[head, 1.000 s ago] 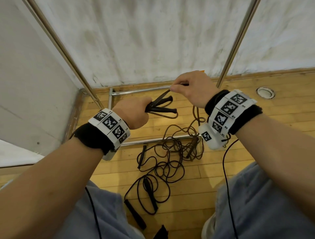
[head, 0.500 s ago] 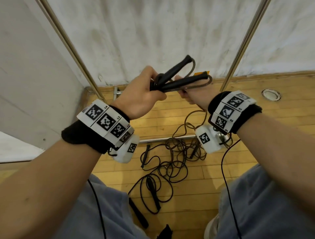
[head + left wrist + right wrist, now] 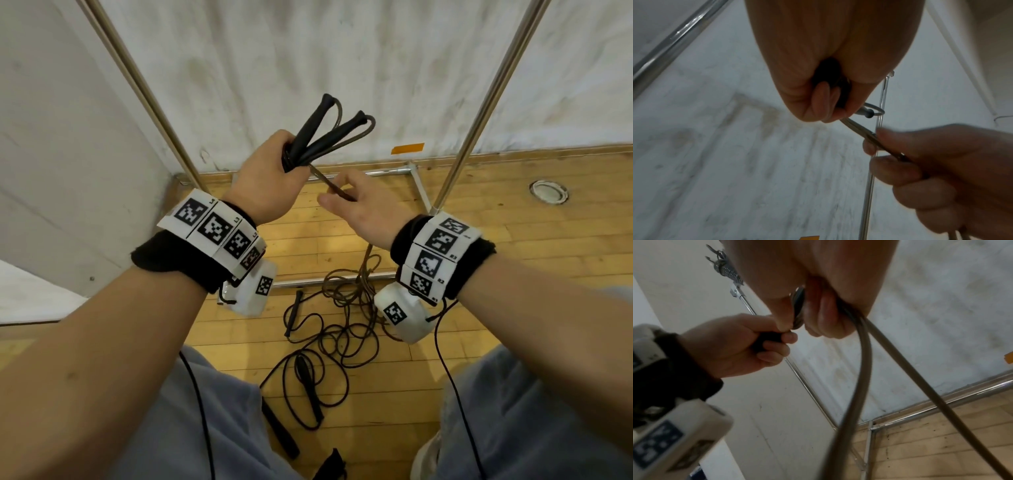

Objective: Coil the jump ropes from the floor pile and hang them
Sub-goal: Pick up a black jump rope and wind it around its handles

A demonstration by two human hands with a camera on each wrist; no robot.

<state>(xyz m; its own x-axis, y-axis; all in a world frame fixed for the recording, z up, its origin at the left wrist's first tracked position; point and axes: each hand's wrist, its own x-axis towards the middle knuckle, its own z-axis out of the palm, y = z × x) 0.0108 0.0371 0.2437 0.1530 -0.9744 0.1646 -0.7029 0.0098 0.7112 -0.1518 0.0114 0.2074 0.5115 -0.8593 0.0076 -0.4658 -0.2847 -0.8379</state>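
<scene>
My left hand (image 3: pixel 270 174) grips two black jump-rope handles (image 3: pixel 329 137) that stick up to the right in a V. The same left hand (image 3: pixel 748 344) shows in the right wrist view. Just below it, my right hand (image 3: pixel 359 209) holds the doubled brown cord (image 3: pixel 330 185) that runs out of the left fist. In the right wrist view the cord (image 3: pixel 865 369) hangs down from the curled right fingers (image 3: pixel 824 318) in two strands. On the floor lies the tangled pile of ropes (image 3: pixel 342 315) with loose black handles (image 3: pixel 308 380).
A metal rack stands against the white wall, with slanted poles (image 3: pixel 486 102) and floor bars (image 3: pixel 376 171). Wooden floor (image 3: pixel 513 240) stretches to the right, with a round fitting (image 3: pixel 548 192). My knees in grey trousers (image 3: pixel 534 421) flank the pile.
The left hand has lifted the handles and tilted them more upright. The right hand dropped below the left and now holds the cord running out of the left fist.
</scene>
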